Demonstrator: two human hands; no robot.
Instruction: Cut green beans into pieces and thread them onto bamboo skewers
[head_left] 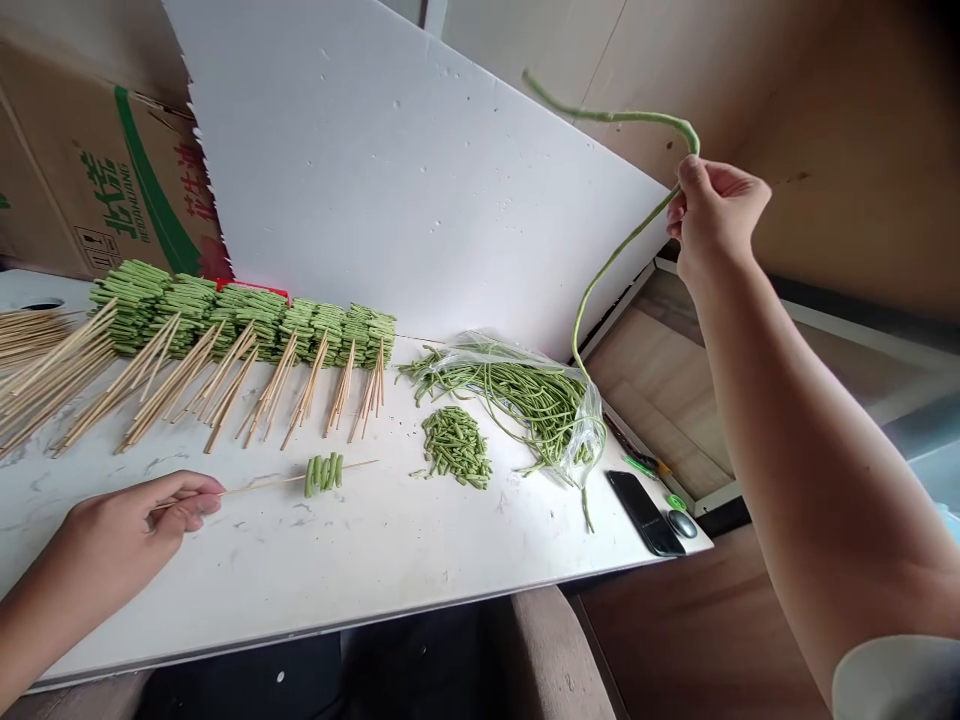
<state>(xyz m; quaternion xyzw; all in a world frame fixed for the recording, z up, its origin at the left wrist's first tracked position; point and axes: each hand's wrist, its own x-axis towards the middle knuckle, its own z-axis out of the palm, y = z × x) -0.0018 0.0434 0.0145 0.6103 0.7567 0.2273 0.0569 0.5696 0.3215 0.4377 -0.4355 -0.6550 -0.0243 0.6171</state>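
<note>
My left hand (pixel 150 515) pinches the blunt end of a thin wooden skewer (pixel 270 483) that lies along the white table (pixel 337 570); several short green bean pieces (pixel 324 472) are threaded near its tip. My right hand (pixel 712 215) is raised high at the right, closed on a long green bean (pixel 611 260) that loops above the hand and trails down towards a clear plastic bag of long beans (pixel 525 395). A small heap of cut bean pieces (pixel 455 447) lies between the skewer tip and the bag.
A row of finished bean skewers (pixel 247 340) lies along the back, with bare skewers (pixel 30 350) at far left. A white board (pixel 390 170) leans behind, a cardboard box (pixel 97 190) to its left. A black phone (pixel 645 512) rests near the table's right corner.
</note>
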